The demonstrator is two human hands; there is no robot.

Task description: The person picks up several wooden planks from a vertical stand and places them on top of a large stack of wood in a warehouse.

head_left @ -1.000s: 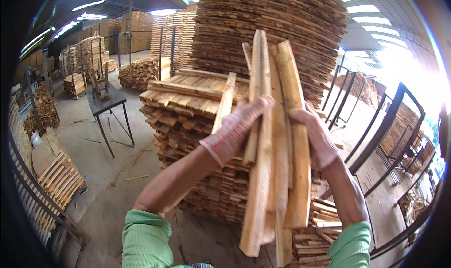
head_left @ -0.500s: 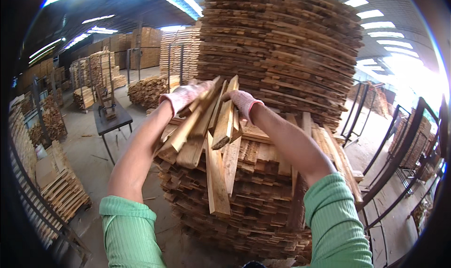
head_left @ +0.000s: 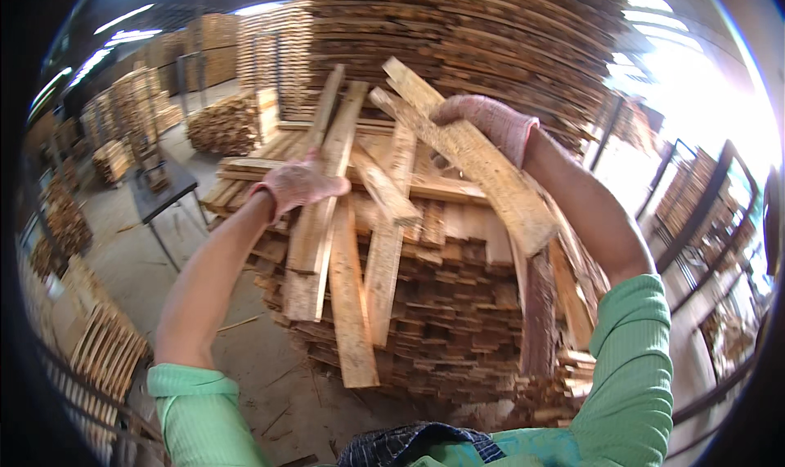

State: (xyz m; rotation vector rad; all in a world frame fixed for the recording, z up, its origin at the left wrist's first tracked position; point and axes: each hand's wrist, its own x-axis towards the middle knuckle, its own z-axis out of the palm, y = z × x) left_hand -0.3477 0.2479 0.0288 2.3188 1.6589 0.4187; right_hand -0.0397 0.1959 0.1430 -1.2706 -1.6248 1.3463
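Observation:
Both my hands wear pinkish knitted gloves. My left hand point(head_left: 301, 182) is closed around the edge of pale wooden boards point(head_left: 324, 230), its thumb lying across them; its other fingers are blurred. These boards lean over the front of a stack. My right hand point(head_left: 489, 125) grips two rough boards point(head_left: 491, 181), raised and slanting from upper left to lower right, with the fingers wrapped over their upper part. Between my hands, a short board point(head_left: 384, 187) and a longer board point(head_left: 388, 258) lie crosswise, and another board point(head_left: 350, 303) juts out toward me.
The low stack of planks point(head_left: 441, 312) stands before me, with a taller timber stack point(head_left: 466, 50) behind it. To the left are a dark table point(head_left: 163, 190) and more piled wood point(head_left: 222, 123). Dark metal frames point(head_left: 695, 197) stand on the right.
My hands have moved apart: the right went rightward and raised two boards, the left came lower and nearer. The bunched boards now lie fanned out between them. The view has tilted down.

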